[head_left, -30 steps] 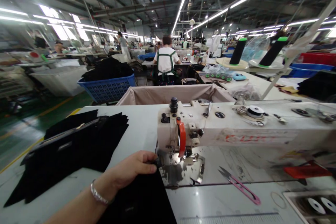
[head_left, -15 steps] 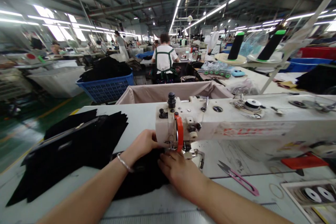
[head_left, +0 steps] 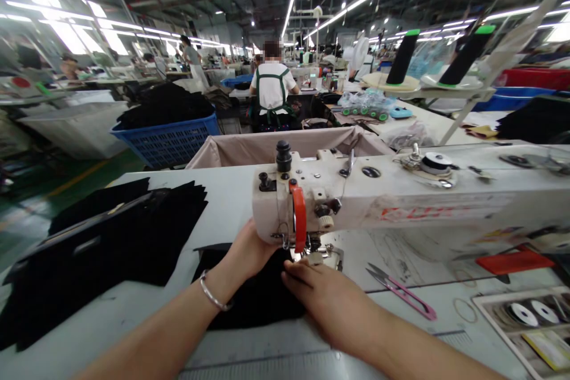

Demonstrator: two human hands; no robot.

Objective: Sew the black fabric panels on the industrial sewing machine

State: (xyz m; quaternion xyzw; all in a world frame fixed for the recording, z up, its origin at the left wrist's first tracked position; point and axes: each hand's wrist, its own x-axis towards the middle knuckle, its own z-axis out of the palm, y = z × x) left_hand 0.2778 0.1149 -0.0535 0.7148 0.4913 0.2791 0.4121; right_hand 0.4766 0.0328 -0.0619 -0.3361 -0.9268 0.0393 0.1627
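While the person's left hand (head_left: 250, 253) and right hand (head_left: 319, 290) touch black cloth (head_left: 258, 303) by the sewing machine (head_left: 360, 202), I cannot tell either's grip.

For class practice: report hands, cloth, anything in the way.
Left hand at black cloth, partly hidden by machine head. Right hand on cloth's right edge. Pink-handled snips aside, right.

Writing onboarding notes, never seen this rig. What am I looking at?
No robot here: a person works bare-handed, filmed by one head-worn camera looking forward and down. The left hand and right hand are at a black cloth piece by the needle end of a sewing machine. The left fingertips are hidden behind the machine, so that grip can't be judged; the right fingers lie by the cloth's edge. On the pale tabletop, more black pieces lie to the left, pink-handled snips to the right.
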